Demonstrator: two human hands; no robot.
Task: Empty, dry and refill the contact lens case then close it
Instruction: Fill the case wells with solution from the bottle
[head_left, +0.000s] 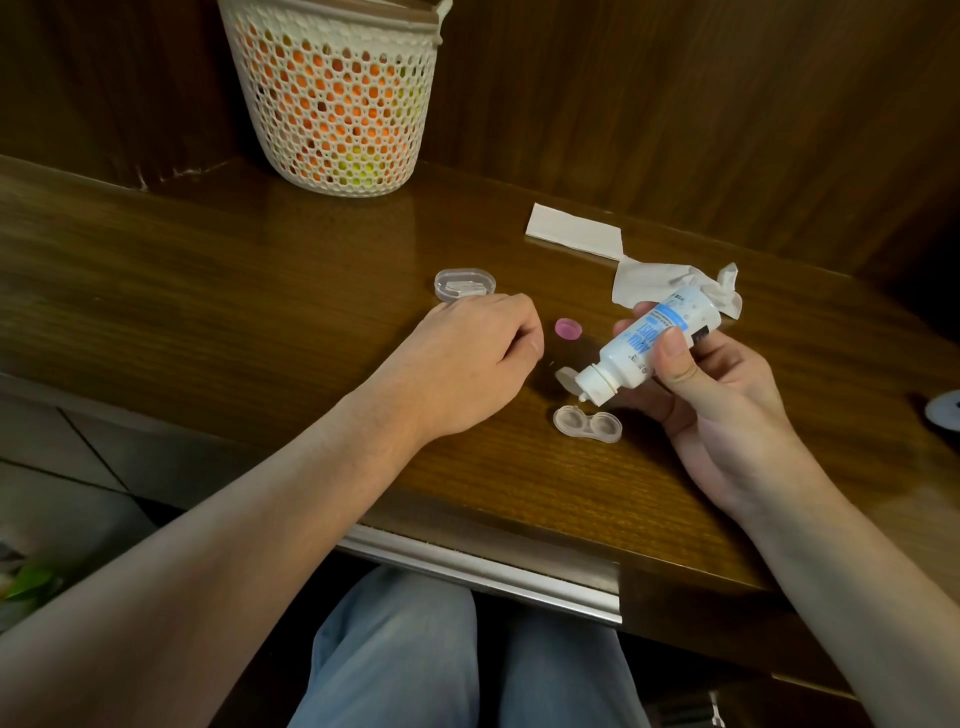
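Observation:
The clear two-well contact lens case (588, 424) lies uncapped on the wooden table (260, 291). My right hand (722, 410) grips a white solution bottle (649, 345) with blue print, tilted nozzle-down just above the case's left well, its flip cap (566, 376) hanging open. A pink cap (568, 329) lies behind the case. My left hand (467, 358) rests on the table to the left with its fingers loosely curled; I see nothing in it.
A clear oval lid or container (465, 283) sits behind my left hand. A folded tissue (574, 230) and a crumpled tissue (670, 283) lie at the back right. A white mesh basket (337, 98) stands at the back. A round white object (945, 410) is at the right edge.

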